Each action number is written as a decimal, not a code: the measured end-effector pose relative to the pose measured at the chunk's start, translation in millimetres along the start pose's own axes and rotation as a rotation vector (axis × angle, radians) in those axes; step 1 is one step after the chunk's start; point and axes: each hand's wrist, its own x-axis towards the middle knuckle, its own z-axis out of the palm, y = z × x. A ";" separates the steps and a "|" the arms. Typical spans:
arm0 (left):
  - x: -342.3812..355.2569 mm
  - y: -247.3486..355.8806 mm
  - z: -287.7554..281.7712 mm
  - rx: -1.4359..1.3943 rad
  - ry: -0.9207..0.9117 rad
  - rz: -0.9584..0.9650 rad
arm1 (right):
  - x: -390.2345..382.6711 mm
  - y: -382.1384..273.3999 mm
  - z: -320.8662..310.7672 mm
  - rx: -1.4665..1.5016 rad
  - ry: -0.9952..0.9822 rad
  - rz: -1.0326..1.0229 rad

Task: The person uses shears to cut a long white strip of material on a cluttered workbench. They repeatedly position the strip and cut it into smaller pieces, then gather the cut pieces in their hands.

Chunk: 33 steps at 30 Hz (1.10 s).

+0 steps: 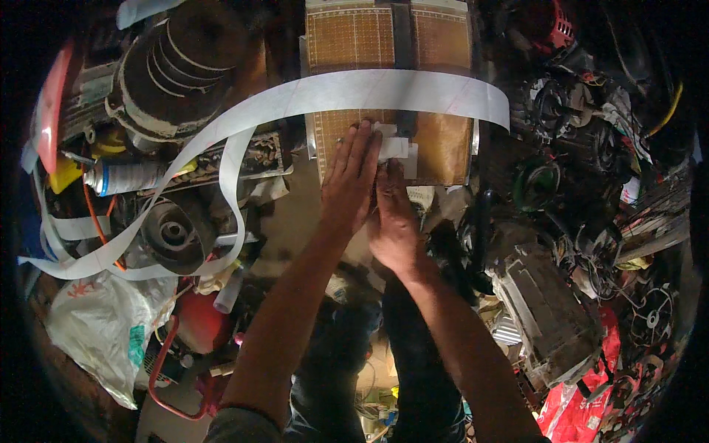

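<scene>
An amber-brown board (443,151) with printed grid lines and a dark strip down its middle lies in front of me. My left hand (346,177) rests flat on its near left part, fingers stretched forward. Close beside it, my right hand (397,221) reaches up from the near edge, its extended fingertips at several small white pieces (393,148) that look like paper or tape. The undersides of its fingers are hidden. Across the board, beyond both hands, runs a long white strip (362,87) with faint reddish lines, curling away to the left.
At left are a round dark metal housing (177,70), a spray can (125,179), a dark ring-shaped part (174,232) and a white plastic bag (111,317). Tangled wires and parts crowd the right, with a grimy box-like casing (550,317) and a red bag (572,410).
</scene>
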 end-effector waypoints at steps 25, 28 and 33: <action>-41.8 -8.0 -19.1 -0.711 0.430 -0.465 | 32.1 -8.2 -23.2 -0.372 0.005 -0.177; -53.4 15.6 -32.4 -1.564 0.374 -1.130 | 37.4 -10.2 -10.1 -0.515 -0.004 -0.141; -42.0 4.8 -2.2 -2.324 0.168 -1.286 | 25.0 4.5 3.2 -0.435 -0.174 -0.238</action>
